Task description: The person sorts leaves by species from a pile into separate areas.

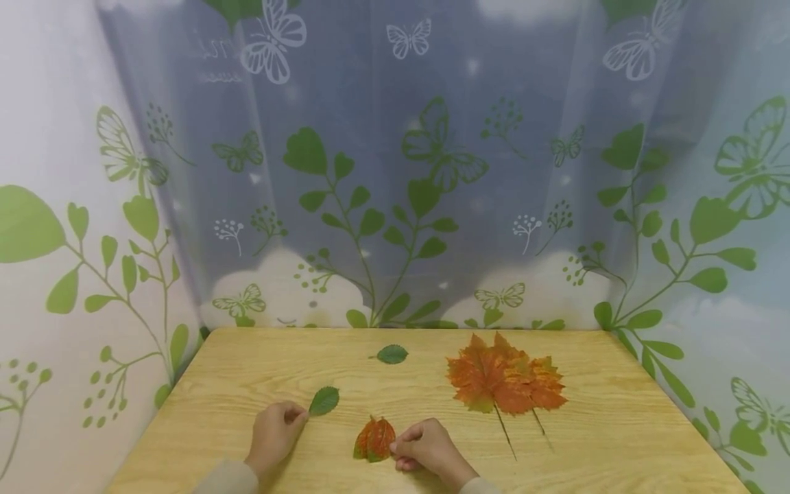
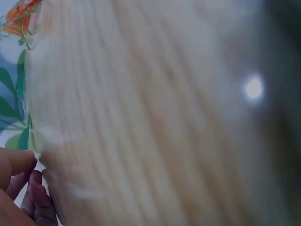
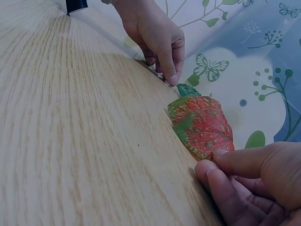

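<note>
My left hand pinches the stem end of a toothed green leaf at the left of the table. In the right wrist view, that green leaf shows beyond the red leaves, below the left fingertips. Thumb and forefinger of my right hand pinch the edge of a small bunch of red-and-green leaves near the table's front. In the right wrist view these leaves overlap one another, their veins pale. Farther back, a second green leaf lies flat, touched by neither hand.
Large orange maple-like leaves with long thin stems lie overlapping at the right of the wooden table. A curtain printed with plants and butterflies stands behind the table and at both sides.
</note>
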The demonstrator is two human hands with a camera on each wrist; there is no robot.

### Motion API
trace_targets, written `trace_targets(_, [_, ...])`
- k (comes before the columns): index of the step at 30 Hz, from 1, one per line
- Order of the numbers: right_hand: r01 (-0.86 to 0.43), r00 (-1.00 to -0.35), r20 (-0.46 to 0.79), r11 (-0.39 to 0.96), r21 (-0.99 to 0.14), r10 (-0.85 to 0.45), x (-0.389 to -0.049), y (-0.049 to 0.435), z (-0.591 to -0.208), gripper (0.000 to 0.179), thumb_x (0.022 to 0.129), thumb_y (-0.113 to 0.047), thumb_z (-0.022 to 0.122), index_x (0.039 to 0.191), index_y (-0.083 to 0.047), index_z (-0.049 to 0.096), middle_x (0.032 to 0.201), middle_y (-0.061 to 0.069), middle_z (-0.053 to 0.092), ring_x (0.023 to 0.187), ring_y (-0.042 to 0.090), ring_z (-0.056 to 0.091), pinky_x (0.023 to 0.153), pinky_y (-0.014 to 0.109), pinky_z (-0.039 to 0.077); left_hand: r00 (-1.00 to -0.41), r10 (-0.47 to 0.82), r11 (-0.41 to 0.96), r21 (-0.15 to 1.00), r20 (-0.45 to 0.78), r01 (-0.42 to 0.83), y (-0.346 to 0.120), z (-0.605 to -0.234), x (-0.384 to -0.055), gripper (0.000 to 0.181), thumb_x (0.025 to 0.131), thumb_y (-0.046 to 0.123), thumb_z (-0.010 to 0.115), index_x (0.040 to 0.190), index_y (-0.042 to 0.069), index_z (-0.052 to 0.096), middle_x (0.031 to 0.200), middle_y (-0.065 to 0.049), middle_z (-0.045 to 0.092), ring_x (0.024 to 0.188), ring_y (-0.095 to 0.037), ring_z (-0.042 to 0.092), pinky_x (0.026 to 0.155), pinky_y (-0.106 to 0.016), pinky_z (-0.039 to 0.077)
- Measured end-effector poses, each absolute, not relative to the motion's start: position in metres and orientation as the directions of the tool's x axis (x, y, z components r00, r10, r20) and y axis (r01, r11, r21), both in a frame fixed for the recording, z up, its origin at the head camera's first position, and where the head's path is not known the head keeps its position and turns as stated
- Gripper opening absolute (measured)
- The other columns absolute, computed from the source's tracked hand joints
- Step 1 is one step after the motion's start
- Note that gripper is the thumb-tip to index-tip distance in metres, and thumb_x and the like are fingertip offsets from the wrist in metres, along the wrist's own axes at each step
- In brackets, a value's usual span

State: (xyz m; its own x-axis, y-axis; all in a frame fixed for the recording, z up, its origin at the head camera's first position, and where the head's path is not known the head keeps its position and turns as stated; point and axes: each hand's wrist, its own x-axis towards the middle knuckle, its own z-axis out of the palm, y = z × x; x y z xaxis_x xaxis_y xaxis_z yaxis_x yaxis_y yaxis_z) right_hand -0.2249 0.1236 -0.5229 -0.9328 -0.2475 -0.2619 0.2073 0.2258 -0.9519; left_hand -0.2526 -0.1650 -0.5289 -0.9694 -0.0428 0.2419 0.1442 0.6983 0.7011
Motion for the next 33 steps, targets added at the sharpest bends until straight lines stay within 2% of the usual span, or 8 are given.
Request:
trace_targets(7, [0.201,-0.936,-0.257,0.233,-0.951,-0.241,-0.2246,0.1239,-0.5235,0.009,0.083,-0.007,0.073,0.084,0.002,0.072,0.068,0.008,0.070,0.055,0.007,0.065,0.054,0.021,0.054,-0.971,-0.039,0.690,0.709,0.236,0.145,-0.1649,-0.5292,-0.2545,0.006,0.083,0.008,0.072,0.080,0.003,0.072,0.073,-0.001,0.068,0.064,-0.010,0.059,0.060,-0.026,0.053])
trace_targets(15, [0.183,-0.938,-0.242,0.241,-0.953,-0.248,-0.2253,0.1241,-0.5244,0.010,0.083,-0.008,0.073,0.085,0.002,0.072,0.070,0.008,0.071,0.057,0.009,0.066,0.055,0.022,0.055,-0.973,-0.053,0.693,0.710,0.226,0.128,-0.1671,-0.5342,-0.2573,0.005,0.081,0.010,0.075,0.080,0.005,0.073,0.076,-0.002,0.070,0.071,-0.016,0.064,0.067,-0.037,0.055])
trace_targets(26, [0.183,-0.941,-0.244,0.254,-0.950,-0.235,-0.2228,0.1253,-0.5217,0.010,0.084,-0.009,0.073,0.085,0.001,0.072,0.069,0.008,0.070,0.056,0.008,0.066,0.055,0.023,0.055,-0.975,-0.083,0.696,0.712,0.208,0.093,-0.1655,-0.5323,-0.2583,0.006,0.080,0.011,0.076,0.079,0.007,0.072,0.073,0.001,0.068,0.066,-0.011,0.058,0.061,-0.028,0.049])
trace_targets(33, [0.142,-0.954,-0.199,0.246,-0.959,-0.226,-0.2192,0.1258,-0.5265,0.013,0.084,-0.010,0.073,0.088,0.002,0.073,0.072,0.008,0.071,0.060,0.012,0.068,0.057,0.026,0.056,-0.978,-0.081,0.695,0.714,0.194,0.084,-0.1665,-0.5314,-0.2576,0.005,0.080,0.010,0.076,0.080,0.006,0.073,0.076,-0.001,0.070,0.071,-0.014,0.062,0.069,-0.036,0.053])
